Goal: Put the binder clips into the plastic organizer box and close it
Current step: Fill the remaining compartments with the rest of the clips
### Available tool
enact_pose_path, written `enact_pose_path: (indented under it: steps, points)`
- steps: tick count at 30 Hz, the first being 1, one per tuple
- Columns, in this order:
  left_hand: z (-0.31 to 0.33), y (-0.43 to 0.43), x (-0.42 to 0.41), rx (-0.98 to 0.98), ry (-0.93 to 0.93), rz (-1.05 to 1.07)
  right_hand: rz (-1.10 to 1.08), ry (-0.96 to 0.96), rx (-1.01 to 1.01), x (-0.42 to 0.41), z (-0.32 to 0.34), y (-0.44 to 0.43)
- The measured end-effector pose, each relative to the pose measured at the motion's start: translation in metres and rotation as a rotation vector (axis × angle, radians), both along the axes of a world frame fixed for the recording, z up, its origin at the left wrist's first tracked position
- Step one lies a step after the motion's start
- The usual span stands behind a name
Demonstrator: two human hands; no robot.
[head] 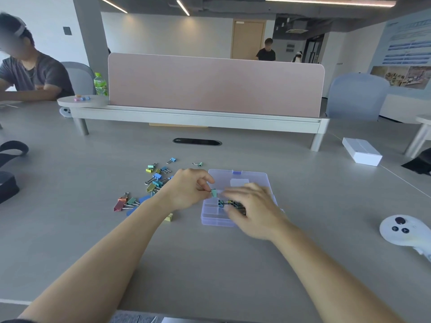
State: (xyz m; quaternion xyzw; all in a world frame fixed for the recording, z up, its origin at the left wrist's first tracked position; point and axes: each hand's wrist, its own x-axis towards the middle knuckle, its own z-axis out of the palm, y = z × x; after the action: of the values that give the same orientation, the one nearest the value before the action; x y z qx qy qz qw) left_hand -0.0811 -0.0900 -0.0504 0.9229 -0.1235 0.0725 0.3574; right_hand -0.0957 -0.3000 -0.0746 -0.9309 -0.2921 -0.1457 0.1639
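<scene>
Left hand point(186, 190): thumb and forefinger pinch one small teal binder clip point(213, 193), held just above the left rear edge of the clear plastic compartmented organizer box point(211, 217). Box is open, its lid point(247, 177) lying flat behind it. Dark clips point(229, 203) sit in a middle compartment.

Right hand point(254, 208): over the box, motion-blurred; cannot tell its grip.

Loose multicoloured binder clips point(154, 180) are scattered on the grey table point(210, 264), left of the box. White controller point(403, 229) at far right.
</scene>
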Motion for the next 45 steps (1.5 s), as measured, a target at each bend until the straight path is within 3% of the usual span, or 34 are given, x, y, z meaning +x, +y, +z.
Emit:
enact_pose_path:
  steps: [3, 8, 16, 20, 31, 36, 38, 42, 45]
  points:
    - [-0.001, 0.0, 0.001, -0.022, -0.002, -0.007, -0.111, -0.006, 0.09, 0.009, 0.003, -0.013]
    - [-0.002, -0.001, 0.002, -0.076, -0.043, -0.022, -0.082, 0.098, -0.045, 0.009, -0.003, -0.015]
    - [-0.002, -0.001, 0.002, -0.116, -0.054, -0.025, -0.118, 0.119, -0.03, 0.007, -0.001, -0.015]
    - [-0.001, -0.002, 0.002, -0.105, -0.06, -0.027, -0.206, 0.023, 0.149, 0.007, -0.001, -0.018]
    - [-0.003, -0.003, 0.002, -0.063, -0.08, -0.053, -0.245, 0.065, 0.007, 0.002, -0.003, -0.013]
    - [0.003, -0.004, 0.0, -0.153, -0.04, -0.038, -0.24, 0.029, 0.253, 0.004, 0.001, -0.011]
    - [0.006, -0.004, -0.001, -0.207, -0.004, -0.038, -0.194, 0.077, 0.362, 0.005, 0.005, -0.005]
    - [0.011, -0.003, -0.002, -0.281, 0.023, -0.048, -0.151, 0.334, 0.321, 0.012, 0.022, 0.018]
    - [0.013, -0.002, -0.003, -0.29, 0.037, -0.043, -0.141, 0.345, 0.325, 0.017, 0.027, 0.03]
